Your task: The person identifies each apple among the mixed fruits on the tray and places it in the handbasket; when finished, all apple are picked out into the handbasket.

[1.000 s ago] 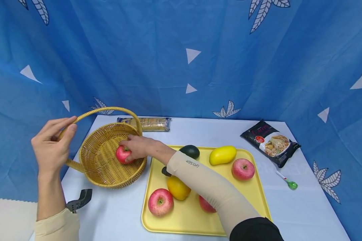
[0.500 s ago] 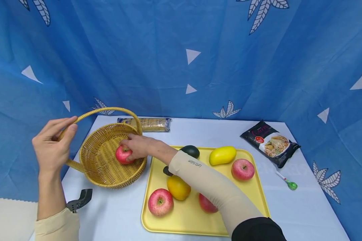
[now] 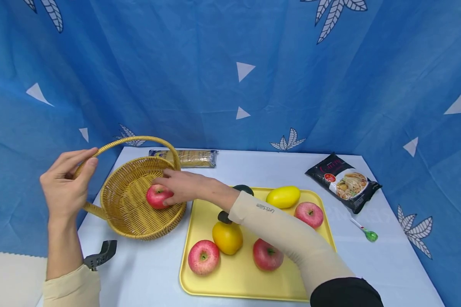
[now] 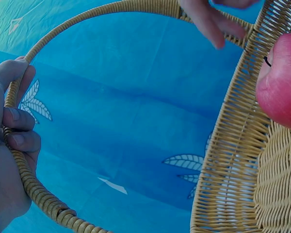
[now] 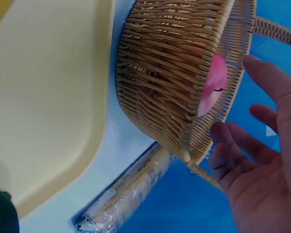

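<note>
My left hand (image 3: 65, 183) holds the arched handle (image 3: 146, 138) of a tan wicker basket (image 3: 138, 231) at the table's left. The basket leans, its opening facing up and left. Inside it lies a red apple (image 3: 157, 197), also plain in the left wrist view as an apple (image 4: 281, 82). My right hand (image 3: 184, 186) reaches over the basket's right rim, beside that apple. The right wrist view shows this hand (image 5: 262, 160) with loosely spread fingers, apart from the apple (image 5: 214, 85) and holding nothing.
A yellow tray (image 3: 238, 285) bears several fruits, among them apples (image 3: 203, 257), a yellow mango-like fruit (image 3: 283, 196) and an orange-yellow fruit (image 3: 227, 238). A noodle packet (image 3: 192, 158) lies behind the basket. At right are a black food packet (image 3: 343, 183) and a green-bowled spoon (image 3: 370, 235).
My right hand has loosened from the apple and drawn slightly up and right, its forearm shifting right over the tray. The left hand and basket stay put.
</note>
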Tool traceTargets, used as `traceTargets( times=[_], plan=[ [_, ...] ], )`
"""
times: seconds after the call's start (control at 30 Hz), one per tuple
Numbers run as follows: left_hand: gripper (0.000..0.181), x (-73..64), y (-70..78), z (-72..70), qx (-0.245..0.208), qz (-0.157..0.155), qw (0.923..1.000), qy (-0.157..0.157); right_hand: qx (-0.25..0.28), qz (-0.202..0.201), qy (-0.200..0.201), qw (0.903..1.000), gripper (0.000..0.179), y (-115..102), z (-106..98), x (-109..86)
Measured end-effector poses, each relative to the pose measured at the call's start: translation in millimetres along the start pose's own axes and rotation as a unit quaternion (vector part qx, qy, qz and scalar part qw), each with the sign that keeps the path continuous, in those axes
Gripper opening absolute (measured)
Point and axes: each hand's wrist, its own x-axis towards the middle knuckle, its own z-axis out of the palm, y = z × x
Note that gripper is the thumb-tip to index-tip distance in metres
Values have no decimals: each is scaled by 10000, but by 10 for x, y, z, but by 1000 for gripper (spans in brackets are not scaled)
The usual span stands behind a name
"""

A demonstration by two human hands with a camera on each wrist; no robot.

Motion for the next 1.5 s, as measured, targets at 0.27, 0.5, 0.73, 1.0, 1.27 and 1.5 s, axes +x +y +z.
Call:
traceTargets(
  times=[0.27, 0.5, 0.73, 1.0, 1.27, 1.5],
  plan=[
    [18, 15, -64, -18, -10, 47, 10000, -50, -98, -345, 422, 9985, 64, 86, -39, -376],
    [18, 11, -81, -31, 5, 51, 9999, -86, -360, -395, 552, 9970, 61, 229, 6, -738],
    [18, 1, -60, -44, -6, 2, 10000, -52, -272, -153, 495, 9983, 58, 400, 56, -1087],
    [18, 8, -83, -32, -45, 60, 9999, -110, 3, 307, 533, 9981, 58, 614, 132, -1439],
    [19, 11, -81, -29, -95, 41, 9999, -99, 391, 777, 584, 9945, 56, 781, 168, -1776],
    [19, 1, -148, -54, -58, 60, 9999, -133, 766, 1053, 921, 9872, 55, 897, 177, -2047]
  ],
)
